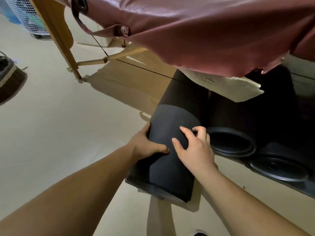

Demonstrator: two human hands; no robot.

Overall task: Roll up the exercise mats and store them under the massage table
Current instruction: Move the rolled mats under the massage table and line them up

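A smooth beige floor (59,125) runs under the massage table (187,31) — creased maroon vinyl on a pale wooden leg (58,34). The left hand (146,143) clasps the left side of a matte black rolled mat (170,123), thumb on top. The right hand (196,149) rests on it, fingers loosely bent. Beyond the grip, the roll's far end lies beneath the table. Just right of the hands — more dark rolls (237,153), ends open.

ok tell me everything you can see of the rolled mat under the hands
The rolled mat is a thick, dark, matte, foam-looking cylinder lying lengthways, its far end reaching under the massage table beside other rolled mats. Its outer layer sits loose at the near end. The left hand grips its left side; the right hand rests on top.
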